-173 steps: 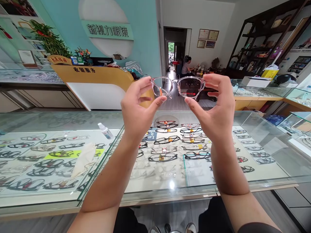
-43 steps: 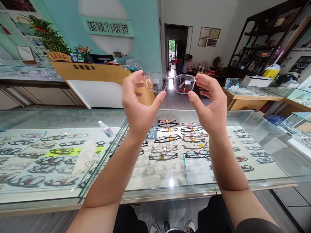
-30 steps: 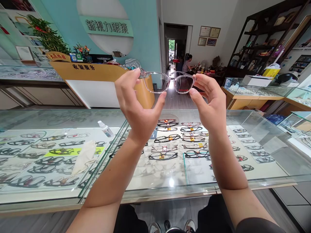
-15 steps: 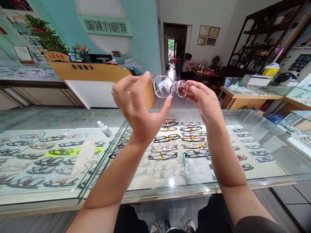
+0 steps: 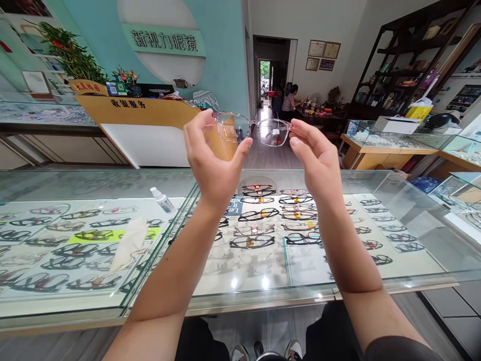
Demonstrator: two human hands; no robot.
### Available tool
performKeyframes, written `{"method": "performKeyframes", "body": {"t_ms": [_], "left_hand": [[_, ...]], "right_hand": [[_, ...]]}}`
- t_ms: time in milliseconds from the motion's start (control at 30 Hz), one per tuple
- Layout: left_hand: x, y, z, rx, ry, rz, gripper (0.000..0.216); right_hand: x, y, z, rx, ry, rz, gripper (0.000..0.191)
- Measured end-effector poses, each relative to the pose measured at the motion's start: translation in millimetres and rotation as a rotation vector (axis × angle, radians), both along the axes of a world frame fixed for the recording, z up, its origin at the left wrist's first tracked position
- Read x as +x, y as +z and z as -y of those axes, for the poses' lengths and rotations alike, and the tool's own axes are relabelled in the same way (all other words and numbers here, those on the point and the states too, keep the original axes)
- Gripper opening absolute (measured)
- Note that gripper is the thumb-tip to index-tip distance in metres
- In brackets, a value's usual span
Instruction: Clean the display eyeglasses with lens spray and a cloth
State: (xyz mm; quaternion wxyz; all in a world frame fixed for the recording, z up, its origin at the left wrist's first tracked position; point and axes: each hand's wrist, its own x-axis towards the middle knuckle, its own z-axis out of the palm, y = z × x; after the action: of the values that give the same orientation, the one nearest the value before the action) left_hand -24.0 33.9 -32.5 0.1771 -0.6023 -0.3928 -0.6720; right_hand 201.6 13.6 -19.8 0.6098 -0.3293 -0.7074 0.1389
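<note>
A pair of clear-framed glasses (image 5: pixel 252 130) is held up at chest height over the glass display counter (image 5: pixel 263 286). My left hand (image 5: pixel 212 158) pinches the left end of the frame between thumb and fingers. My right hand (image 5: pixel 317 155) pinches the right end the same way. The lenses face away from me and lie roughly level. Under the glass, rows of dark-framed glasses (image 5: pixel 259 215) lie on white trays.
A small spray bottle (image 5: pixel 162 199) and a pale cloth (image 5: pixel 130 243) lie on the counter to the left. Beyond stand a yellow cashier desk (image 5: pixel 150 113), more glass cases at right (image 5: pixel 398 143) and a person seated at a far table (image 5: pixel 290 100).
Half a second ago the glasses were turned edge-on with the hands closer; now they are square again and my left hand grips the left end.
</note>
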Motion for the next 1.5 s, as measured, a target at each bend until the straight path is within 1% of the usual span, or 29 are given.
{"method": "performKeyframes", "body": {"t_ms": [133, 267, 333, 467, 567, 667, 733, 800, 933, 1133, 1300, 1500], "left_hand": [[-0.6, -6.1, -10.5, 0.026, 0.008, 0.018, 0.077], [3.7, -10.0, -11.4, 0.049, 0.056, 0.034, 0.082], [6.1, -11.2, -9.8, 0.034, 0.039, 0.055, 0.083], [8.3, -13.3, -8.3, -0.003, -0.074, 0.117, 0.088], [8.0, -15.3, -9.7, -0.032, -0.156, 0.109, 0.092], [8.0, -17.2, -11.9, 0.003, -0.144, 0.086, 0.092], [8.3, -17.9, -13.2, 0.048, -0.108, 0.082, 0.091], [8.6, -18.2, -14.5, 0.068, -0.101, 0.082, 0.091], [7.5, -18.9, -17.9, 0.098, -0.153, 0.088, 0.09], [4.1, -22.2, -25.0, 0.118, -0.189, 0.06, 0.093], [2.8, -23.2, -27.8, 0.117, -0.242, 0.049, 0.092], [3.6, -22.8, -30.1, 0.118, -0.277, 0.043, 0.094]], "right_hand": [[-7.5, -0.2, 5.8, 0.059, -0.08, 0.032, 0.049], [-13.3, 0.2, 3.7, 0.092, -0.129, -0.074, 0.047], [-15.1, 0.2, 1.8, 0.089, -0.136, -0.106, 0.046], [-15.2, 0.7, -0.6, 0.062, -0.092, -0.138, 0.042], [-13.5, 1.7, -1.1, 0.053, -0.055, -0.208, 0.036], [-12.2, 2.9, -0.9, 0.04, -0.031, -0.252, 0.031], [-11.8, 3.6, 0.0, 0.037, -0.019, -0.254, 0.031], [-12.0, 4.1, 1.3, 0.04, -0.004, -0.252, 0.031], [-13.7, 4.9, 3.6, 0.031, 0.038, -0.257, 0.033], [-16.0, 5.3, 3.1, 0.013, 0.093, -0.263, 0.038], [-16.2, 5.5, 3.7, 0.053, 0.084, -0.182, 0.043], [-16.4, 4.1, 2.2, 0.019, 0.126, -0.237, 0.04]]}}
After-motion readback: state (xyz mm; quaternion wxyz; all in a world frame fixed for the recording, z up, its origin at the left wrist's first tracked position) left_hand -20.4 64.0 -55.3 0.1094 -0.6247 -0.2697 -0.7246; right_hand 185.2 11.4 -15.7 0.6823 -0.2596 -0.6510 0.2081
